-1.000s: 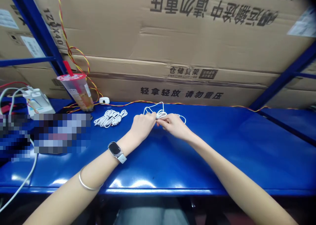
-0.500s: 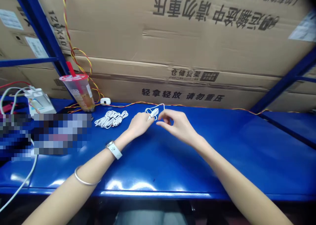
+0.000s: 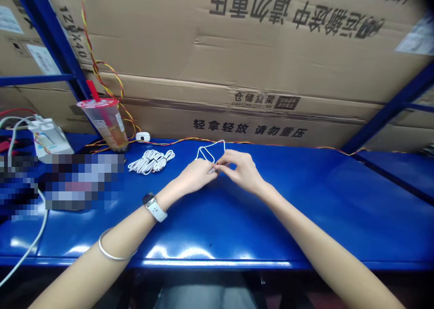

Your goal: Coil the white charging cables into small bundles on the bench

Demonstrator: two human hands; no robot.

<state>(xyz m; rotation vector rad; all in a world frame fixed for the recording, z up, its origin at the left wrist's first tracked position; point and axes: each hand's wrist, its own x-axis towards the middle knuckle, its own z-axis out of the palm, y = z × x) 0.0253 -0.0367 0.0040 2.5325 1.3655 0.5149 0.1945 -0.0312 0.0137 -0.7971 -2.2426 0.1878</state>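
My left hand (image 3: pixel 200 174) is closed around a white cable (image 3: pixel 210 142), mostly hidden by the fingers. A loop of this cable rises behind both hands towards the cardboard. My right hand (image 3: pixel 241 168) is pinched at the tips of the left fingers, where a small dark spot shows. What lies in that pinch is too small to make out. To the left of my hands, several tied bundles of white cable (image 3: pixel 151 161) lie side by side on the blue shelf (image 3: pixel 217 223).
A plastic drink cup (image 3: pixel 107 125) with a red straw stands at the back left, beside a small white case (image 3: pixel 143 137). Red and yellow twisted wires (image 3: pixel 183 140) run along the back. Behind is a cardboard wall (image 3: pixel 162 42). A white device (image 3: pixel 50 139) with cables sits far left.
The right hand has closed from a loose curl into a pinch and now meets the left fingertips. My left hand has moved slightly right and covers more of the white cable.
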